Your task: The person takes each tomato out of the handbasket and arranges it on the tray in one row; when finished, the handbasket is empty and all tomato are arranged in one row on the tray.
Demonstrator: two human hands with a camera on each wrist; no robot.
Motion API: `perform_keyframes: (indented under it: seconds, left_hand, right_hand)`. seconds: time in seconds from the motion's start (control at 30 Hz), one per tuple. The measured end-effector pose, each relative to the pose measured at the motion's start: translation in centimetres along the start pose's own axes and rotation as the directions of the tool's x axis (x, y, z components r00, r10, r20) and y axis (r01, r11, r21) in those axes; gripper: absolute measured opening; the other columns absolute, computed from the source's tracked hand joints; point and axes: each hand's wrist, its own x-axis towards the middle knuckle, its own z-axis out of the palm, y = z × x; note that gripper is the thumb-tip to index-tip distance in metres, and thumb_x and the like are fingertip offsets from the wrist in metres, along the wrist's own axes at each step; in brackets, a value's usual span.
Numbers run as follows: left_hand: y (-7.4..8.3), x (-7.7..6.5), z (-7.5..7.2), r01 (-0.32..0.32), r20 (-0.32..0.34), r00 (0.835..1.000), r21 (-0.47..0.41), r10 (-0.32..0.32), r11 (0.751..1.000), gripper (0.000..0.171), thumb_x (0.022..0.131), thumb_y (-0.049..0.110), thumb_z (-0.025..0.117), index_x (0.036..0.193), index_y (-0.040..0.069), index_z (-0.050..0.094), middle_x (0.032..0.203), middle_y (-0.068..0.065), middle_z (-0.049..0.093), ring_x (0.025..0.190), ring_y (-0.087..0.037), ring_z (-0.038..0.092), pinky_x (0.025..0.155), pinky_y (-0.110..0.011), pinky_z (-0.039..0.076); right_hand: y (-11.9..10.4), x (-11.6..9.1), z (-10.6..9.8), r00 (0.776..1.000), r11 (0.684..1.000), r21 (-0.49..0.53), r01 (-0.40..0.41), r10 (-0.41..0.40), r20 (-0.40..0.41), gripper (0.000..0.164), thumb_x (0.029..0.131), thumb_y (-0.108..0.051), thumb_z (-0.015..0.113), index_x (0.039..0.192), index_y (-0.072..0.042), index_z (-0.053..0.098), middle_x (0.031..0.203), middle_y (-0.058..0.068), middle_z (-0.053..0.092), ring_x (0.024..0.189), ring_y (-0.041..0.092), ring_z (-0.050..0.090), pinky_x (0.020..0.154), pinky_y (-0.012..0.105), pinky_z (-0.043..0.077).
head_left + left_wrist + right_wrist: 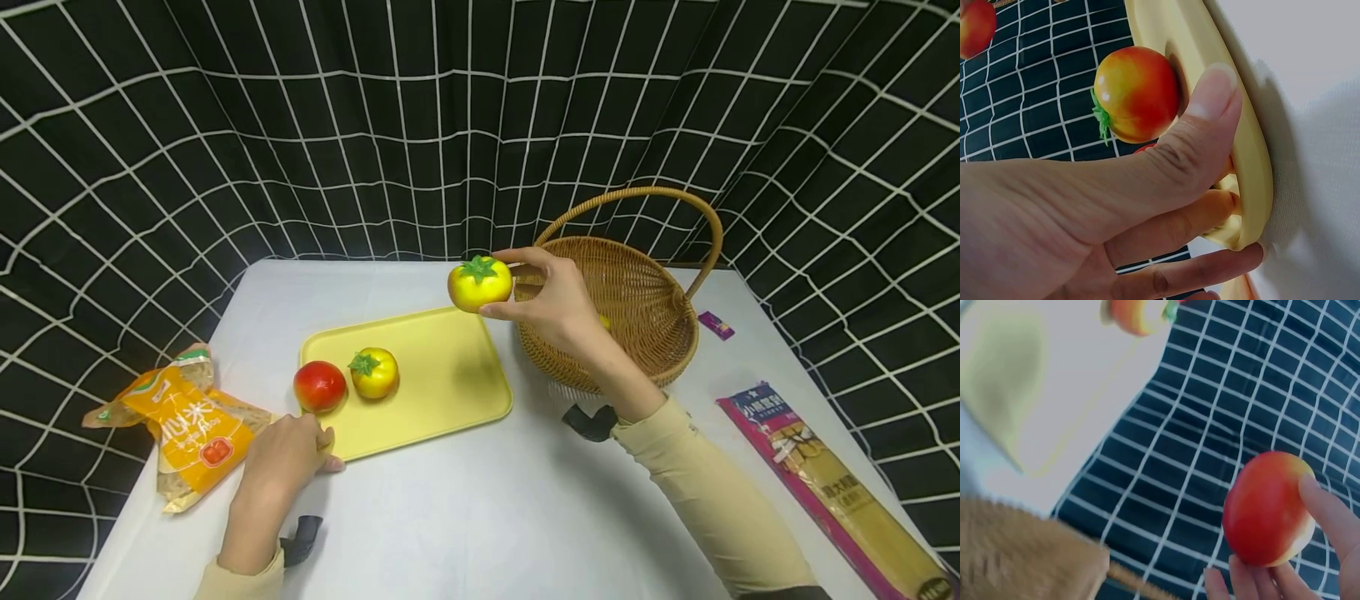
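Note:
My right hand (555, 300) holds a yellow persimmon (481, 284) with a green leafy top, pinched between thumb and fingers in the air above the tray's far right corner. From the right wrist view the same persimmon (1269, 509) shows a red underside. My left hand (288, 454) grips the near left corner of a yellow tray (442, 392); in the left wrist view the thumb (1210, 94) lies on the rim. On the tray sit another yellow persimmon (375, 372) and, left of it, a red fruit (320, 386). A wicker basket (637, 292) stands behind my right hand.
Inside the basket a bit of something yellow (604, 321) shows, mostly hidden by my wrist. An orange food bag (198, 433) lies left of the tray. On the right are a small purple packet (716, 325) and a long noodle pack (832, 492). Black gridded cloth surrounds the table.

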Motion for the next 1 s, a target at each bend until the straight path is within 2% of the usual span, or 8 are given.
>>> perform_keyframes:
  seconds: [0.13, 0.47, 0.7, 0.83, 1.0]
  left_hand:
    - [0.0, 0.0, 0.0, 0.004, 0.003, 1.0, -0.006, -0.004, 1.0, 0.024, 0.076, 0.023, 0.096, 0.084, 0.008, 0.078, 0.062, -0.002, 0.033, 0.064, -0.023, 0.043, 0.064, -0.035, 0.032]
    - [0.0, 0.0, -0.1, 0.019, 0.011, 1.0, -0.012, -0.019, 1.0, 0.024, 0.078, 0.022, 0.095, 0.09, 0.006, 0.081, 0.062, -0.004, 0.038, 0.066, -0.024, 0.046, 0.065, -0.036, 0.034]
    - [-0.2, 0.0, 0.0, 0.006, 0.004, 1.0, -0.001, -0.006, 1.0, 0.026, 0.075, 0.024, 0.096, 0.075, 0.012, 0.073, 0.063, -0.002, 0.033, 0.065, -0.023, 0.044, 0.064, -0.035, 0.032]
    - [-0.2, 0.0, -0.1, 0.005, 0.008, 1.0, 0.004, -0.005, 1.0, 0.025, 0.074, 0.025, 0.097, 0.08, 0.011, 0.077, 0.063, -0.002, 0.035, 0.065, -0.023, 0.044, 0.064, -0.035, 0.033]
    - [-0.2, 0.0, -0.1, 0.009, 0.012, 1.0, 0.011, -0.009, 1.0, 0.027, 0.074, 0.025, 0.097, 0.087, 0.009, 0.08, 0.063, -0.003, 0.038, 0.066, -0.024, 0.045, 0.064, -0.035, 0.034]
  right_hand:
    - [0.2, 0.7, 2.6, 1.0, 1.0, 0.013, 0.008, -0.008, 0.005, 0.068, 0.078, -0.01, 0.095, 0.14, -0.009, 0.066, 0.145, 0.008, 0.063, 0.128, 0.029, 0.065, 0.108, 0.042, 0.054]
    - [2.5, 2.2, 8.3, 0.998, 0.998, 0.036, -0.051, 0.049, 0.038, 0.066, 0.077, -0.008, 0.096, 0.137, -0.007, 0.068, 0.143, 0.01, 0.065, 0.13, 0.031, 0.064, 0.113, 0.046, 0.051]
    - [4.1, 2.4, 10.8, 0.99, 0.992, -0.007, -0.124, 0.124, 0.061, 0.068, 0.075, -0.006, 0.096, 0.136, -0.011, 0.068, 0.142, 0.009, 0.067, 0.131, 0.033, 0.063, 0.111, 0.047, 0.051]
    - [5.0, 2.2, 11.8, 0.983, 0.985, -0.028, -0.168, 0.17, 0.072, 0.069, 0.073, -0.005, 0.097, 0.136, -0.012, 0.069, 0.142, 0.009, 0.067, 0.132, 0.035, 0.061, 0.11, 0.048, 0.05]
    - [6.1, 2.0, 12.8, 0.979, 0.983, -0.036, -0.181, 0.184, 0.088, 0.068, 0.072, -0.001, 0.096, 0.134, -0.009, 0.069, 0.141, 0.01, 0.066, 0.133, 0.035, 0.061, 0.112, 0.048, 0.048]
